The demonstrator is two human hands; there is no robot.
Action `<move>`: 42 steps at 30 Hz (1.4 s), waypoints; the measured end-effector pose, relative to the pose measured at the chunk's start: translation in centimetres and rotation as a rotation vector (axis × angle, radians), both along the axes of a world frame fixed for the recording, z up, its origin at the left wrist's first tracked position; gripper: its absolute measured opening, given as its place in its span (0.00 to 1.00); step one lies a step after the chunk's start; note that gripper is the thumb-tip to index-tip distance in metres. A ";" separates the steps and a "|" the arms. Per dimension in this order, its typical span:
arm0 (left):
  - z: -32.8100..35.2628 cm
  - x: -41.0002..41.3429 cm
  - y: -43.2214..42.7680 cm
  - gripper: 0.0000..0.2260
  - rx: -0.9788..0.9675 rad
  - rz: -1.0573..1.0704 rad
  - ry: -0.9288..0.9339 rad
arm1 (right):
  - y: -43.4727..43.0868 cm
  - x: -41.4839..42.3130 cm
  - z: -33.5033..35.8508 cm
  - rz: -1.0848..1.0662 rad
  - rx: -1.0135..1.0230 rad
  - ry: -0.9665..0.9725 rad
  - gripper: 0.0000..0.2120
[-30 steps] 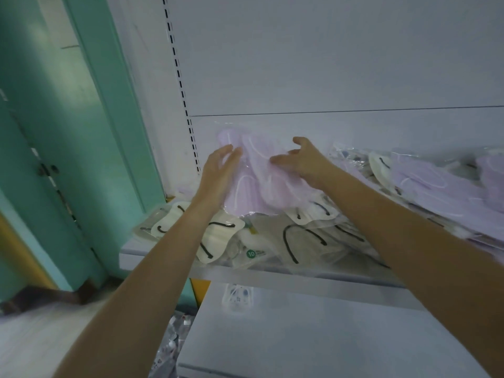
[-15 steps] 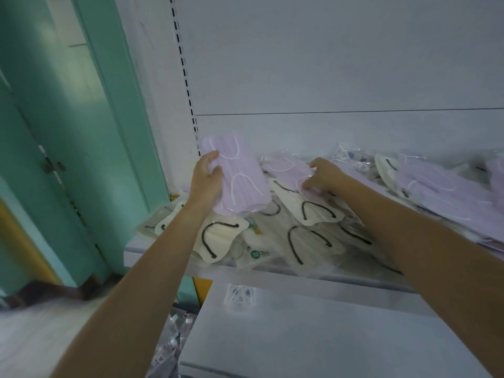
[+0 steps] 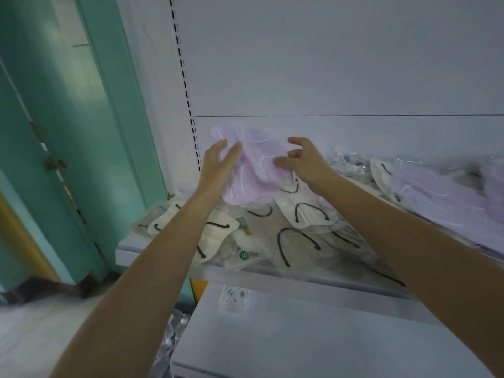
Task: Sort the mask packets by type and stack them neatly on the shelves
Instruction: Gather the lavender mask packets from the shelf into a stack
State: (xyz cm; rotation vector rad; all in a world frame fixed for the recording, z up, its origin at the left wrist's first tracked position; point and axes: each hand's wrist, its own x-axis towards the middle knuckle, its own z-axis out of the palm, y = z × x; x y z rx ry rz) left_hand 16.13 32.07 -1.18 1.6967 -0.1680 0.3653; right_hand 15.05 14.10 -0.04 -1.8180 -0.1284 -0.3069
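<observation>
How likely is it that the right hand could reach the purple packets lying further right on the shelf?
Probably yes: the right hand touches the lilac stack, and those purple packets lie uncovered beside its forearm, with nothing between.

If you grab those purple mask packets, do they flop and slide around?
Probably floppy: the purple mask packets curve and crumple between the left hand and right hand. Likely slippery too, since their clear wrap looks glossy and the cream packets below lie askew. They seem light, propped up by fingertips.

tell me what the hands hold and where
Purple mask packets: left hand props their left side, fingers straight; right hand touches their right edge, pinch unclear.
</observation>
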 end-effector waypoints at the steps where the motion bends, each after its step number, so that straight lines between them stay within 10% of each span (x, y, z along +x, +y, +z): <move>1: 0.1 -0.1 -0.4 0.24 0.043 0.007 -0.027 | 0.2 -0.2 -0.1 0.020 -0.043 0.021 0.31; 4: 0.2 -0.3 -0.9 0.24 0.115 0.030 -0.089 | -1.8 -0.5 0.7 -0.016 -0.111 0.051 0.28; 11: 1.2 -1.7 -1.7 0.24 0.040 0.058 -0.195 | -10.8 -2.1 -0.7 -0.161 -0.954 0.453 0.35; 30: 0.2 -6.3 0.8 0.22 0.014 0.175 -0.163 | -9.6 -3.6 0.0 -0.594 -0.355 -0.160 0.22; 36: 0.5 -9.3 2.5 0.18 -0.059 0.098 -0.196 | -3.0 -8.4 3.6 -0.357 0.248 -0.367 0.21; 42: -0.6 -15.3 4.7 0.23 -0.119 -0.007 -0.145 | 8.2 -15.5 -1.2 -0.177 0.195 -0.243 0.20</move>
